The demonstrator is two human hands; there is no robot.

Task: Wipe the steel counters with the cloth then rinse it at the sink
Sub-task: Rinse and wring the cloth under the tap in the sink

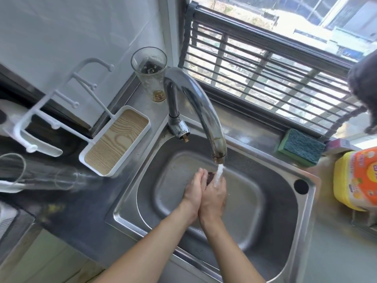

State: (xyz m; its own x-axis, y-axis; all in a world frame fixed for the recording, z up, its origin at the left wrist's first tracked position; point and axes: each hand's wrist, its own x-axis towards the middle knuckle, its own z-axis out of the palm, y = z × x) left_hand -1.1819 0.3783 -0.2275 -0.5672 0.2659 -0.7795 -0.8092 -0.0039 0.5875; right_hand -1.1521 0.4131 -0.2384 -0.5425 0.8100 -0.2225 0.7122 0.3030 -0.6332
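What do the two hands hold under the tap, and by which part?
A dark cloth, bunched between left hand and right hand; which part cannot be told.

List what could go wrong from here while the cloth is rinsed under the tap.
1. The stream from the curved steel tap strikes the hands bunched around the dark cloth, so water may spray over the steel sink rim.
2. The cloth is balled tightly; its inner folds may stay dirty.
3. Spray could wet the green scouring sponge nearby.

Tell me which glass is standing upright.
The printed glass in the back corner behind the tap stands upright. The clear glass at the left edge lies on its side.
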